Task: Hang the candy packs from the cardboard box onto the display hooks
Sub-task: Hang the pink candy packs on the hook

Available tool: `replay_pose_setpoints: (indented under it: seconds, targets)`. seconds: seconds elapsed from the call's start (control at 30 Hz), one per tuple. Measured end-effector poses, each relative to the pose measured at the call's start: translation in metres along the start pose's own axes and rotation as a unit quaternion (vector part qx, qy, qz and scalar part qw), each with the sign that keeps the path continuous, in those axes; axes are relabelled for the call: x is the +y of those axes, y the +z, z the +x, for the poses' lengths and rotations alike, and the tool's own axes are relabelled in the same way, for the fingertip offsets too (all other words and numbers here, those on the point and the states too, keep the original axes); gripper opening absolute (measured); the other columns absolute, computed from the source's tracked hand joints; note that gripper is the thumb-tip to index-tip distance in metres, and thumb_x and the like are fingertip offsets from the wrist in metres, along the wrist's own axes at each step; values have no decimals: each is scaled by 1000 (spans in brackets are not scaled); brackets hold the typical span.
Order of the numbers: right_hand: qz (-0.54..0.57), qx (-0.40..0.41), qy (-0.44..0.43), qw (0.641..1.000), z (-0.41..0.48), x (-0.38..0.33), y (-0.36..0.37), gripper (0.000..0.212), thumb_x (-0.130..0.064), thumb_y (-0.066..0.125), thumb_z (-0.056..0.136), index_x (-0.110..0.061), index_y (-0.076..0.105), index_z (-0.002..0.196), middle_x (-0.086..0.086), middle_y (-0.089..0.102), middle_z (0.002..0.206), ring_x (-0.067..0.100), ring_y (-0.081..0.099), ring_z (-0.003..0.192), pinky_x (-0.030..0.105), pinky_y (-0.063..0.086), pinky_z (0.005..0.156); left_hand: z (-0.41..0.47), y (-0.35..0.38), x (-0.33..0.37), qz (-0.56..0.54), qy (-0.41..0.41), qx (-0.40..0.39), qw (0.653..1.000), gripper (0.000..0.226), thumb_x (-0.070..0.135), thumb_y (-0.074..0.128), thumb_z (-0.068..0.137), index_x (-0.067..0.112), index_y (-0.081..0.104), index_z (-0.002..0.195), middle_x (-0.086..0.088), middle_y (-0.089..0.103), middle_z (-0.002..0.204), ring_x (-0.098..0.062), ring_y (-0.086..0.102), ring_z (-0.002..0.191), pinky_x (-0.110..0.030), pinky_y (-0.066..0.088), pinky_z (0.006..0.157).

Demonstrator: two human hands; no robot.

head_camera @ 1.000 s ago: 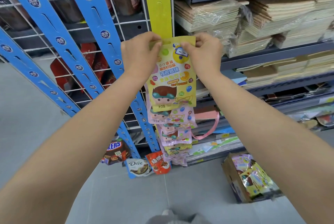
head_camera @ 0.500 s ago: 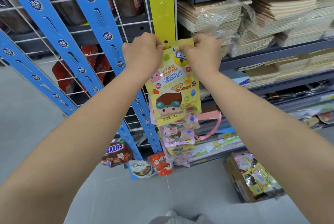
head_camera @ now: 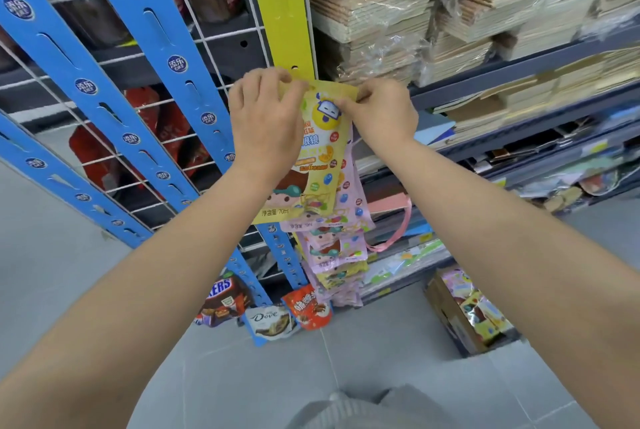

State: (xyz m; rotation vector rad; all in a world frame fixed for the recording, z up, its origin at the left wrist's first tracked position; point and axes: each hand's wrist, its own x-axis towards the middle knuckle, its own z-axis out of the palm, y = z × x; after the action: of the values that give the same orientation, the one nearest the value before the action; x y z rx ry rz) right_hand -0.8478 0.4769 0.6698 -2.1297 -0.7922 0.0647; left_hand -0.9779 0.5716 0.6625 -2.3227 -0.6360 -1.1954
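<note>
Nearest, low on the right, the cardboard box (head_camera: 447, 312) sits on the floor (head_camera: 381, 376) with more candy packs (head_camera: 483, 307) inside, so the task looks well short of finished. Farther in and left of the box, a column of hung packs (head_camera: 332, 248) overlaps down the lower part of the yellow display strip (head_camera: 281, 12). Above them the left hand (head_camera: 263, 116) and right hand (head_camera: 381, 109) each pinch a top corner of one yellow candy pack (head_camera: 320, 154), held flat against the strip, just beneath a small dark spot on it that may be a hole or a hook. The step in hand appears to be seating this pack. Next, its hang hole, hidden by the fingers, must be lined up and pressed over the hook before either hand lets go.
</note>
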Motion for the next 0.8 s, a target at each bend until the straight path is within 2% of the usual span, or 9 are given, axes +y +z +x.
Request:
replay_pose_setpoints:
  seconds: [0.13,0.2,0.27,0.37,0.47,0.6,0.7,0.8]
  targets:
    - [17,12,28,999,-5,17,-10,24,-46,67,78,-22,68,83,-3,70,92,20,64,91,30,47,72,3,2,25,-113,52,-67,990,9,12,59,74,16,66,78,-3,64,77,-27,61,71,-31,36,58]
    - [13,18,35,999,-10,32,-17,24,-44,66,79,-21,68,85,-1,69,92,20,63,92,30,48,72,5,5,45,-169,42,-115,978,11,14,55,78,15,66,78,-5,64,75,-28,62,67,-29,37,49]
    - [1,26,46,999,-14,53,-26,24,-43,64,81,-19,67,85,-1,69,90,20,63,91,32,49,72,8,10,69,-205,24,-164,965,14,17,52,82,16,66,84,-5,65,82,-29,63,74,-31,38,51]
    - [-13,7,82,997,-22,94,-40,21,-39,61,85,-18,65,80,0,68,84,22,63,87,35,52,72,12,23,107,-224,39,-233,946,20,20,48,85,18,64,96,-7,64,97,-32,62,91,-39,44,64]
    - [-27,2,119,993,-26,153,-64,25,-38,58,87,-16,65,78,0,68,77,21,65,79,37,55,72,15,45,164,-231,56,-342,909,22,20,47,87,20,63,102,-6,65,107,-32,59,101,-38,44,74]
    - [-33,-18,190,981,-23,249,-114,29,-36,56,90,-10,67,90,5,69,83,23,64,80,37,55,72,11,95,265,-216,111,-478,844,20,20,48,89,22,64,99,-4,65,108,-29,57,104,-33,40,68]
    - [-20,-13,242,970,-14,330,-152,27,-35,59,88,-9,68,86,8,70,86,27,65,80,42,56,75,5,136,348,-228,129,-546,796,19,20,49,91,17,65,99,-7,65,108,-29,60,96,-33,44,66]
    - [-29,-22,286,958,-5,406,-184,34,-30,57,90,3,66,88,24,69,87,38,64,81,43,55,73,0,170,427,-224,116,-575,778,23,20,48,90,14,65,104,-14,63,113,-33,60,100,-35,43,71]
